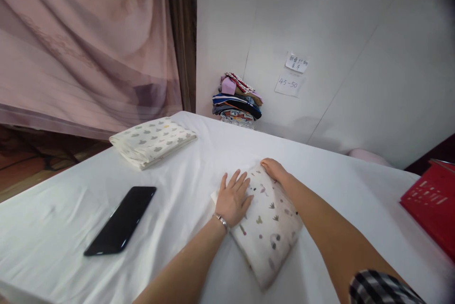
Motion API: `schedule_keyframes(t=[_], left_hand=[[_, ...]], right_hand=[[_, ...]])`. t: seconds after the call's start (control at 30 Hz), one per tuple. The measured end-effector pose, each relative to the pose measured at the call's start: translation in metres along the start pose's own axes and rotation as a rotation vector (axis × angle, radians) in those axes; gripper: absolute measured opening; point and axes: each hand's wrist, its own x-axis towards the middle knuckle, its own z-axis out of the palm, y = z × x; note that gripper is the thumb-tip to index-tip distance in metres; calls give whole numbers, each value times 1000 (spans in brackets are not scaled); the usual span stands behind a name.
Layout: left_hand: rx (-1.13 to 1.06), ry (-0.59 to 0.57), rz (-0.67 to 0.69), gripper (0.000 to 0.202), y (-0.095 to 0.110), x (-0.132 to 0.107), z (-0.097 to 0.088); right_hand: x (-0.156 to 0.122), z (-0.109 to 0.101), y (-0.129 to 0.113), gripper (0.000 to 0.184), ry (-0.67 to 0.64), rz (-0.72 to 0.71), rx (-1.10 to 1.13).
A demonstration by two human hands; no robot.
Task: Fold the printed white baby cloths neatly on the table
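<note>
A folded white cloth (273, 228) with small printed plants and animals lies on the white-covered table (170, 228) in front of me. My left hand (233, 198) rests flat on its left part, fingers spread, with a silver bracelet at the wrist. At the cloth's far corner, my right hand (274, 170) has its fingers curled over the edge, gripping it. The fingertips there are partly hidden. Farther back on the left lies another folded cloth (152, 139), cream with grey shapes, apart from both hands.
A black phone (121, 221) lies at the left of the table. Beyond the far edge stands a pile of folded clothes (237, 100) against the white wall (320, 20). On the right is a red bag or box (430, 204). A pink curtain (88, 39) hangs at the left.
</note>
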Motion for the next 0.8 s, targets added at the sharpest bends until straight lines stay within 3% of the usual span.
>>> schedule_keyframes(t=[0.13,0.3,0.5,0.63,0.8], left_hand=[[2,-158,-110,59,-3,1,6],[4,-188,-141,61,-4,2,11],[16,-199,-158,61,-1,5,10],[25,-192,-158,61,-2,6,10],[27,-194,-158,61,-2,6,11]], right_hand=[[-7,-1,-6,34,62,24,-7],[-36,6,-31,47,203,-17,-7],[-36,12,-39,63,-23,-25,23],[-25,8,-36,59,-37,-33,23],[-35,9,-27,65,40,30,26]])
